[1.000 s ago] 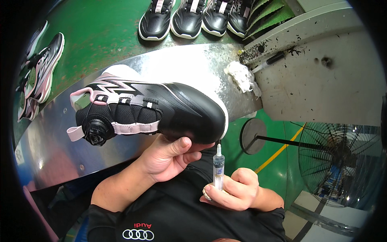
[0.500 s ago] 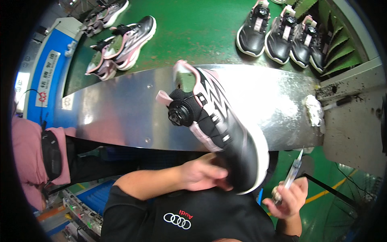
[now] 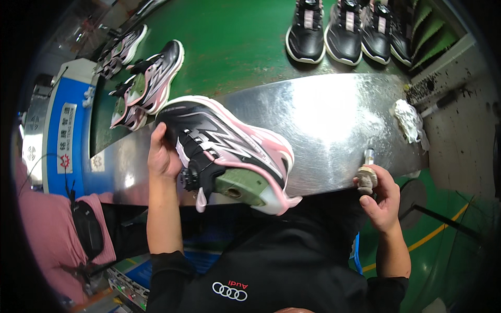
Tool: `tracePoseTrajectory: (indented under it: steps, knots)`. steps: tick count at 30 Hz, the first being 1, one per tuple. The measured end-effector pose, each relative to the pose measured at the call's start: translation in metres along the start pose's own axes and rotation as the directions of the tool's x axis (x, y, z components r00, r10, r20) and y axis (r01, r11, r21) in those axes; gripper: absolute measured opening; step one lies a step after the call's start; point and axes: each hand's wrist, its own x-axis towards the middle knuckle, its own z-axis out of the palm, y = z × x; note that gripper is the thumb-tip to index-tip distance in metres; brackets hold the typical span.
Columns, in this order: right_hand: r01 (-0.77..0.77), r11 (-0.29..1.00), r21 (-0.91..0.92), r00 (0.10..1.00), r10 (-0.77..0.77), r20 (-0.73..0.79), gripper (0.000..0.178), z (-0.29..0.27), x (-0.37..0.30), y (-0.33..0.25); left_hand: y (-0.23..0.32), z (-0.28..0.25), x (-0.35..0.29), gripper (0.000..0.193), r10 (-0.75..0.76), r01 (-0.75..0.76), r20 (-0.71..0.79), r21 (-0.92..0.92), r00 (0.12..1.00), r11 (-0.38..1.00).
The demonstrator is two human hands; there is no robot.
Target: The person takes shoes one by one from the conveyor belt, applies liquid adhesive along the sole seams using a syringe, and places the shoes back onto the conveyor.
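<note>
My left hand (image 3: 165, 156) is closed round the toe of a black, pink and white sneaker (image 3: 224, 138). The shoe is tilted on its side above the metal bench, its heel toward the right. On its front is a round black dial, and a green lining shows at the opening. My right hand (image 3: 383, 201) holds a syringe (image 3: 369, 155) at the bench's near edge, fingers curled round its lumpy, grey-beige crusted end. The syringe's clear barrel points away from me; its tip is hard to make out against the shiny metal.
The metal bench (image 3: 334, 120) borders a green conveyor belt (image 3: 235, 47). Several black sneakers (image 3: 342, 34) line its right side; pink-and-black sneakers (image 3: 159, 78) lie at left. Crumpled white material (image 3: 408, 121) sits by the right wall. A person in pink (image 3: 47, 229) is at left.
The sneaker has swung left and turned round, its toe now in my left hand at the far left and its heel to the right. My right hand has moved up, bringing the syringe over the bench.
</note>
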Motion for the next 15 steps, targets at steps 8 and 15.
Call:
tracePoseTrajectory:
  steps: [8,15]
  knots:
    - [0.140,0.982,-0.123,0.977,-0.117,0.177,0.050,0.011,0.000,-0.015,-0.029,0.020,0.031,0.034,-0.207,0.199,-0.116,-0.078,0.971,0.977]
    - [0.023,0.961,0.276,0.969,-0.089,0.231,0.066,0.057,0.025,-0.012,-0.024,0.014,0.031,0.024,-0.136,0.139,-0.300,-0.014,0.944,0.990]
